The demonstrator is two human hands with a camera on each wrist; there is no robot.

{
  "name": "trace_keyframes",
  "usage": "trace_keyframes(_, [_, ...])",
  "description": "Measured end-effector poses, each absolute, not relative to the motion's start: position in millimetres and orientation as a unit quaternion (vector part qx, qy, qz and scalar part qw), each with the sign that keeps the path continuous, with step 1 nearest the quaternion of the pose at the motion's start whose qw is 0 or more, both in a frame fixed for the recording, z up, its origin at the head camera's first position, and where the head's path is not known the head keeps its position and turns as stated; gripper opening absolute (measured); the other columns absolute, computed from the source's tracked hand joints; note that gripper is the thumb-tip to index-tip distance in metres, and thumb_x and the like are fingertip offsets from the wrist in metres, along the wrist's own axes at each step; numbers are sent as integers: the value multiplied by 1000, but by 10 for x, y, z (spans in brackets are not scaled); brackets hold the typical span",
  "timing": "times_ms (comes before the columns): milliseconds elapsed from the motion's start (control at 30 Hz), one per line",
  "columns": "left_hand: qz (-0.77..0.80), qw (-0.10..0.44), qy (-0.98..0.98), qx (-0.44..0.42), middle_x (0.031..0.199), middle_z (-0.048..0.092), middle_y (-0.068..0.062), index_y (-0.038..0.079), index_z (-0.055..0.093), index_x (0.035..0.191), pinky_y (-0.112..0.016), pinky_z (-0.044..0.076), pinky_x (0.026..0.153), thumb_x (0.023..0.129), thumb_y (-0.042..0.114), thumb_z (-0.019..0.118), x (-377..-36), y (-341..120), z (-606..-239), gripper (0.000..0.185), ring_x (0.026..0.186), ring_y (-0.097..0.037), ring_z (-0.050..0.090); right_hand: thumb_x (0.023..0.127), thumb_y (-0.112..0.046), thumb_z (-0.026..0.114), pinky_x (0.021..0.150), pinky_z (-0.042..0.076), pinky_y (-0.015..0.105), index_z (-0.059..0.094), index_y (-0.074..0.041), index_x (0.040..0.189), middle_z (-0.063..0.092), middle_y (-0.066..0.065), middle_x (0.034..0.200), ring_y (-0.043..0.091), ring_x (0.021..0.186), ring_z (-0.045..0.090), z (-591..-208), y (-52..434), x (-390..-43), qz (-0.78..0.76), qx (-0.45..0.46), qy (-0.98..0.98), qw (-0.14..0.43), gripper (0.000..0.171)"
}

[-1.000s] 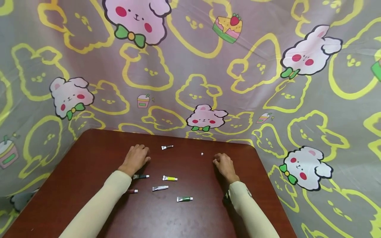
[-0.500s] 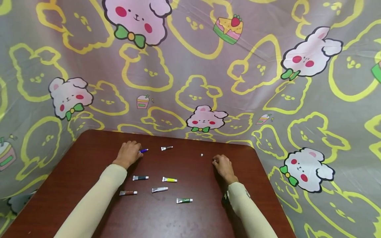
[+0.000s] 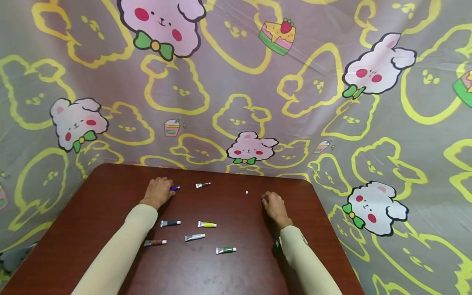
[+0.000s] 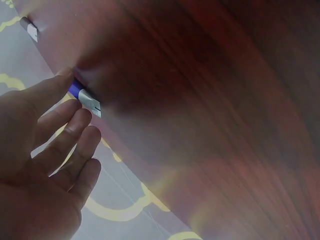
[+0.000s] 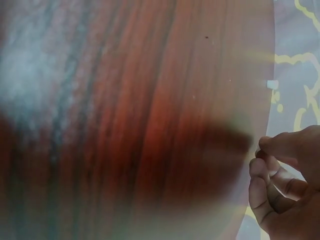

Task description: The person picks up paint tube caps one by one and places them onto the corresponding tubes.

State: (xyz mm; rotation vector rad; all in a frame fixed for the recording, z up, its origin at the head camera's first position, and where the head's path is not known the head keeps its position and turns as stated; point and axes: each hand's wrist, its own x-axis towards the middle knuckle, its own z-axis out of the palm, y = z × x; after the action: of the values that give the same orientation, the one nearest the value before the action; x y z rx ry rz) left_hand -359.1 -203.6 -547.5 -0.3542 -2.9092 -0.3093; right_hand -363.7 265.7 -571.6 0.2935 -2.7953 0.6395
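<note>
Near the back left of the table, my left hand (image 3: 157,191) is at a blue paint tube (image 3: 175,188), pinching it with thumb and index finger while the other fingers stay loose. In the left wrist view the tube's silver end (image 4: 91,103) sticks out past the fingertips. My right hand (image 3: 274,206) rests low over the table at the back right, fingers curled and thumb tip against the index finger. I cannot tell whether something tiny sits between those tips. To its left lies a small white piece (image 3: 246,192). A dark paint tube (image 3: 203,185) with a silver end lies right of the left hand.
Several paint tubes lie on the brown table (image 3: 254,266): a dark grey-blue tube (image 3: 170,223), a yellow tube (image 3: 207,224), a silver-white tube (image 3: 195,237), a green tube (image 3: 226,250) and a brown tube (image 3: 155,242) partly behind the left sleeve. A patterned curtain (image 3: 206,82) hangs round the table.
My left hand has moved left and slightly back since a second ago, bringing the blue tube into sight. It has hardly moved since half a second ago. The right hand stays put.
</note>
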Motion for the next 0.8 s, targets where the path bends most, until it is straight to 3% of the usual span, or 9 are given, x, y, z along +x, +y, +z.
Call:
trace_keyframes(267, [-81,97,-985,-117,91,71,-19,2,69,89,-60,55,84,89,17,89,-3614,-2061,-5482,24,90,-44,68,93,-9,70,76,56,59,75,-6,100,70,13,90,36,84,69,-5815,2698,-3707,239,120,-954,133,9])
trace_keyframes(667, [-82,107,-983,-124,87,73,-17,4,69,85,-56,54,80,93,12,85,-3635,-2031,-5523,20,86,-40,68,97,-9,75,85,59,55,75,-8,103,71,9,98,33,94,73,-5595,2498,-3489,225,98,-963,114,6])
trace_keyframes(800, [-82,113,-982,-131,89,73,-17,3,70,88,-54,53,78,93,13,85,-3622,-2005,-5518,18,87,-40,68,98,-16,75,79,58,55,76,-15,103,68,3,97,30,88,71,-5794,2605,-3611,226,109,-959,130,5])
